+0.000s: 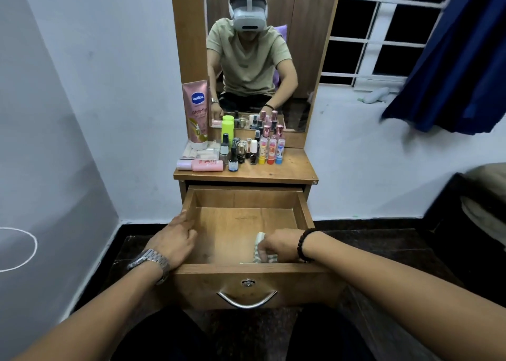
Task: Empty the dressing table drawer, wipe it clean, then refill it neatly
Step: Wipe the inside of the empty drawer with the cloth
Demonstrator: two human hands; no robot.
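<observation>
The wooden drawer (241, 199) of the dressing table is pulled out and holds nothing but a small striped cloth (260, 247). My right hand (279, 244) presses that cloth on the drawer floor at the front right corner. My left hand (172, 240), with a metal watch on its wrist, rests on the drawer's left wall, fingers curled over the rim. On the tabletop (295, 169) stand the cosmetics: a pink lotion tube (196, 116), a green bottle (227, 129), several nail polish bottles (241, 152), lip balms (271, 151) and a pink bottle (205, 165) lying flat.
A mirror (260, 53) rises behind the tabletop. White walls close in on both sides. A window with a blue curtain (454, 67) is at the upper right, dark furniture (471, 223) at the right. The drawer front has a metal handle (247, 300).
</observation>
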